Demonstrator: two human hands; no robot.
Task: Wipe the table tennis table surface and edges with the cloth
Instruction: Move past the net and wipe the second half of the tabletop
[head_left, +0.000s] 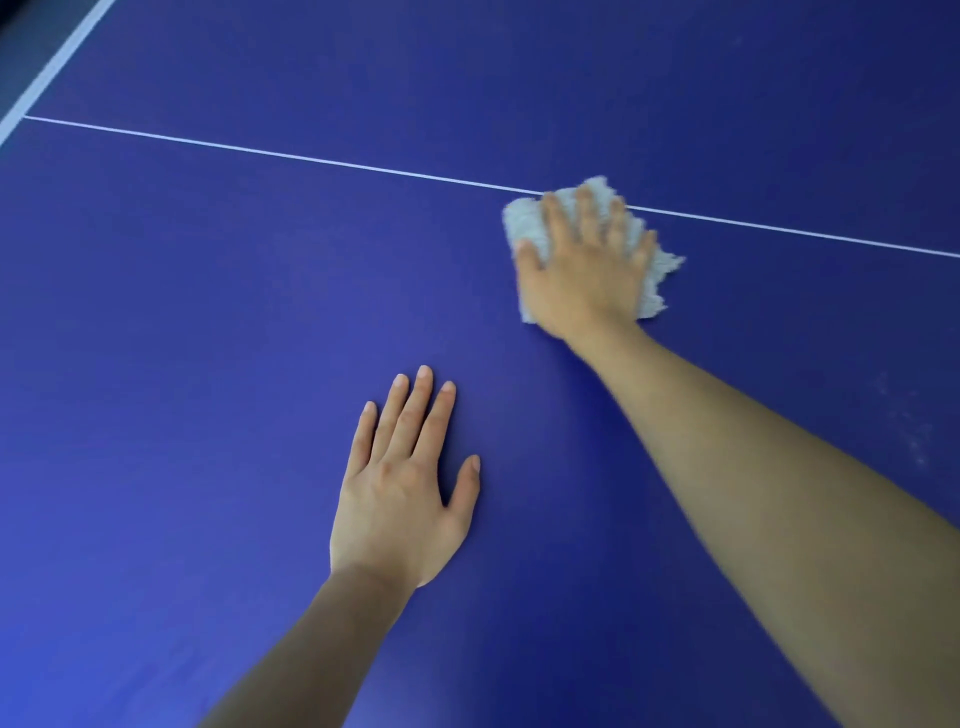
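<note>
Blue bench (208, 312) fills nearly everything I can see from here, with two white lines painted on it: one thin line (311, 158) running across from upper left to right, and one wider line (57, 67) along the far left edge, the two meeting in the top left corner. Beyond that wider line there is only a dark strip I cannot make out. One cloth (661, 273), pale and fluffy with a ragged edge, lies flat on the bench right over the thin line, which disappears beneath it. The person's right hand (582, 270) presses down on top of the cloth with its fingers spread and fairly straight, not curled round it, and the cloth shows on both sides of the hand and past the fingertips; this hand looks a little blurred. The left hand (400, 499) rests palm down on the bare bench, well apart from the cloth and nearer the person, fingers straight and close together, thumb out to the side, holding nothing. Both forearms are bare. A few faint pale smudges (914, 436) mark the bench at the right
</note>
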